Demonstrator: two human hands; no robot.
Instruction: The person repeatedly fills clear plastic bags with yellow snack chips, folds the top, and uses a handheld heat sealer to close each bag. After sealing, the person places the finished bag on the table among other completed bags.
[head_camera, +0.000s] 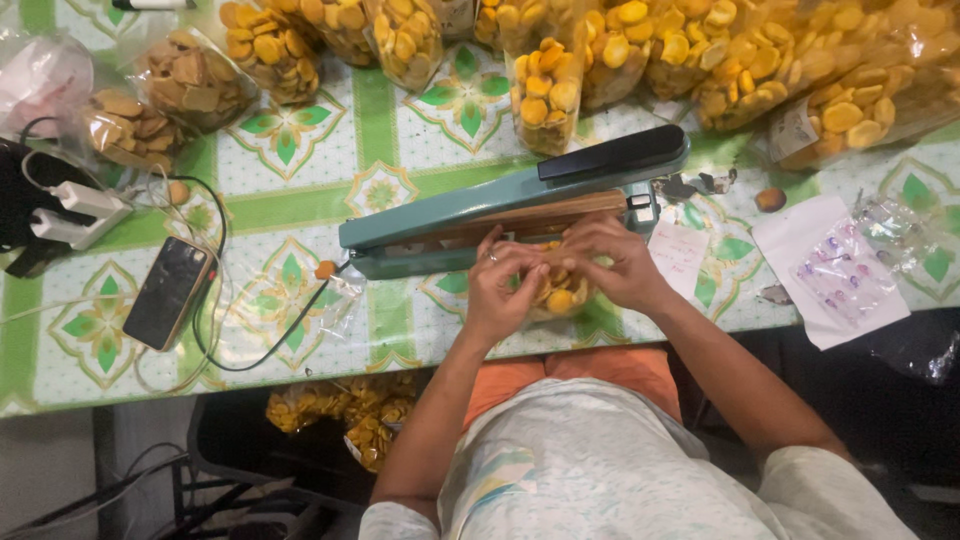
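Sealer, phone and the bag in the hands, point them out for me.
sealer (450, 210), head view, on its green arm
phone (166, 292), head view, middle of its dark screen
bag (556, 293), head view, on the snacks between both hands

The counter (300, 190) wears a white cloth crossed by bright green bands, with green leaf-shaped medallions outlined in yellow. The heat sealer (500, 215) is teal green, with a black handle on top and a brown strip along its bar. The small bag of biscuits (560, 290) is clear plastic over golden-yellow rounds. The bags of yellow biscuits (700, 50) at the far edge show the same golden yellow, while the bags of brown biscuits (170, 85) are tan. The phone (165, 292) is black, its cable black too. The power strip (75, 215) is white. The paper sheet (800, 240) is white under a clear packet dotted pink and purple. The person's shorts (590, 375) are orange.
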